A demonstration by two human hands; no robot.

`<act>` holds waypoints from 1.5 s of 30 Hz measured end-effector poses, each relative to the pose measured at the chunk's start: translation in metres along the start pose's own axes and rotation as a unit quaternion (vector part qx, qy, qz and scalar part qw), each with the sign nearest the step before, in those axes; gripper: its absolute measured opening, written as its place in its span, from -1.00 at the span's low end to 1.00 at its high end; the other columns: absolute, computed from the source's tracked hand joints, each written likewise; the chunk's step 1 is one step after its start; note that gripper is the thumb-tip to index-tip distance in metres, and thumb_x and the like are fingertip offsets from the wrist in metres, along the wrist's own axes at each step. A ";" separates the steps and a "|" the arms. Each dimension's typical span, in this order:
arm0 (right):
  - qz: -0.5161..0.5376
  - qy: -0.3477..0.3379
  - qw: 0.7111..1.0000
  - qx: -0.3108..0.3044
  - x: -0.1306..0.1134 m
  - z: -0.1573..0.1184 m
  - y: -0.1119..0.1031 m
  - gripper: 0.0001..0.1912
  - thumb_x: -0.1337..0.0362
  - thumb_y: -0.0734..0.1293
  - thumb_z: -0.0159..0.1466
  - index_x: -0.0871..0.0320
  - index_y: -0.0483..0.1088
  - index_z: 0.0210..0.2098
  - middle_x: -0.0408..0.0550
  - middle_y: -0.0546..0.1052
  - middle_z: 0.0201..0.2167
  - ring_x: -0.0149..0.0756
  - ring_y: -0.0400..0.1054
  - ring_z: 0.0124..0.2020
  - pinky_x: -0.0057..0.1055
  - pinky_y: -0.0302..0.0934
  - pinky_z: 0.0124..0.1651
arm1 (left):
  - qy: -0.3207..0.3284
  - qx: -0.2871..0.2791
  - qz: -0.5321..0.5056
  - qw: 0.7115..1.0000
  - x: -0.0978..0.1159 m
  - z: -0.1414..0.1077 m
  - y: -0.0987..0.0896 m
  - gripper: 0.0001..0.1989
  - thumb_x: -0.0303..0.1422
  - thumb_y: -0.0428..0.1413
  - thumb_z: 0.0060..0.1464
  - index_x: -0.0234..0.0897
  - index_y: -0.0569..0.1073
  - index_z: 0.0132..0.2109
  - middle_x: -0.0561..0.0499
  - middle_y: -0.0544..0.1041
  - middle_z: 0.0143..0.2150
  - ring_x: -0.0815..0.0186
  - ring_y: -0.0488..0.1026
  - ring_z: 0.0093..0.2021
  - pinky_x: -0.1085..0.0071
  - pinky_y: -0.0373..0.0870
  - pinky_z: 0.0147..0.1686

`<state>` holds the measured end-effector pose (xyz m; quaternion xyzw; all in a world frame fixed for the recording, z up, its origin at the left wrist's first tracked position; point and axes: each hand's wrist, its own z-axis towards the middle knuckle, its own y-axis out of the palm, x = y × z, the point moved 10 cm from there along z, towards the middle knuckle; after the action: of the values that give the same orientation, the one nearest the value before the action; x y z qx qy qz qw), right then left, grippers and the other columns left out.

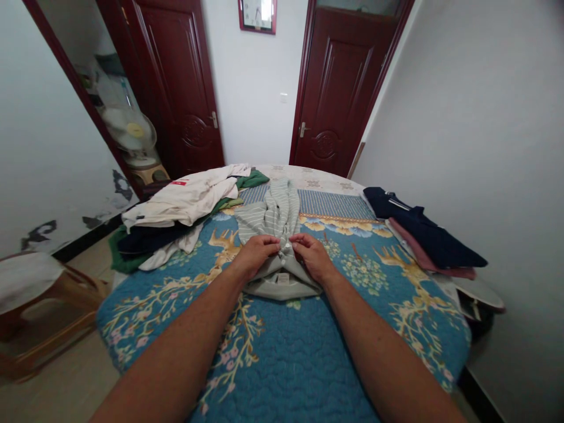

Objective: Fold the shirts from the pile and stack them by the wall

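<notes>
A light grey-green shirt (282,217) with thin white stripes lies in the middle of the table, its plain collar end and inner label towards me. Small pale buttons show at its front opening. Fingers of my left hand (259,252) are closed on the cloth left of the buttons. On the other side, my right hand (311,252) pinches the cloth by the same opening. The two hands' fingertips are a short way apart. Beyond them the shirt's body stretches away in gathered folds.
Heaped clothes (185,200), white on top, lie at the table's left. Folded clothes (423,229), navy over pink, are stacked at the right. A blue floral quilted cover (299,358) spreads over the table. A stool (48,294) stands at left.
</notes>
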<state>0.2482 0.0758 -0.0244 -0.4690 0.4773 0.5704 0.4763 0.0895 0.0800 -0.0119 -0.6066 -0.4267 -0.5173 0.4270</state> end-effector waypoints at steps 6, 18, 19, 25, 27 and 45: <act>-0.063 -0.018 0.997 -0.042 -0.009 -0.007 0.006 -0.61 0.10 0.49 0.15 0.10 0.57 -0.06 -0.07 0.67 -0.17 -0.24 0.51 -0.17 -0.30 0.38 -0.04 | -0.009 0.004 -0.029 1.000 -0.003 0.002 -0.005 -0.69 -0.26 0.34 -0.13 -0.29 0.68 -0.19 -0.01 0.65 -0.34 0.31 0.48 -0.39 0.40 0.36 -0.35; -0.173 -0.076 0.981 -0.033 -0.010 -0.006 0.008 -0.74 0.09 0.46 0.27 0.11 0.61 -0.15 -0.10 0.66 -0.28 -0.24 0.51 -0.25 -0.31 0.36 -0.10 | -0.008 0.007 0.032 0.999 -0.006 0.003 -0.009 -0.72 -0.25 0.29 -0.09 -0.28 0.64 -0.20 0.06 0.59 -0.40 0.32 0.42 -0.43 0.41 0.27 -0.42; -0.199 -0.092 0.975 -0.028 -0.015 -0.007 0.008 -0.77 0.11 0.45 0.30 0.11 0.62 -0.16 -0.10 0.67 -0.28 -0.24 0.51 -0.25 -0.31 0.35 -0.09 | -0.010 0.001 0.057 0.998 -0.007 0.004 -0.009 -0.75 -0.24 0.27 -0.08 -0.28 0.64 -0.23 0.07 0.57 -0.43 0.32 0.39 -0.45 0.41 0.23 -0.44; -0.377 -0.221 0.899 -0.022 -0.042 -0.020 0.021 -0.88 0.27 0.40 0.40 0.09 0.62 -0.18 -0.04 0.62 -0.27 -0.22 0.48 -0.16 -0.29 0.32 0.00 | -0.003 -0.042 0.093 0.995 -0.012 0.003 -0.007 -0.80 -0.21 0.23 0.00 -0.25 0.52 -0.43 0.08 0.45 -0.51 0.31 0.32 -0.46 0.39 0.15 -0.46; -0.402 -0.260 0.878 -0.014 -0.048 -0.024 0.025 -0.89 0.31 0.40 0.39 0.10 0.62 -0.18 0.00 0.58 -0.23 -0.19 0.46 -0.13 -0.26 0.33 0.03 | -0.005 -0.070 -0.004 0.998 -0.013 0.003 0.000 -0.79 -0.22 0.28 -0.03 -0.27 0.52 -0.41 0.05 0.49 -0.47 0.31 0.36 -0.42 0.39 0.23 -0.41; -0.369 -0.323 0.871 0.019 -0.064 -0.034 0.022 -0.85 0.35 0.33 0.43 0.06 0.55 -0.10 0.01 0.64 -0.12 -0.15 0.49 -0.01 -0.22 0.35 0.14 | -0.067 -0.128 -0.296 0.944 -0.026 0.008 0.014 -0.79 -0.38 0.46 -0.06 -0.36 0.62 -0.30 -0.06 0.62 -0.36 0.27 0.52 -0.35 0.34 0.44 -0.22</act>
<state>0.2363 0.0344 0.0379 -0.3916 0.0996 0.4635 0.7886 0.1029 0.0819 -0.0394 -0.5361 -0.5448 -0.6286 0.1438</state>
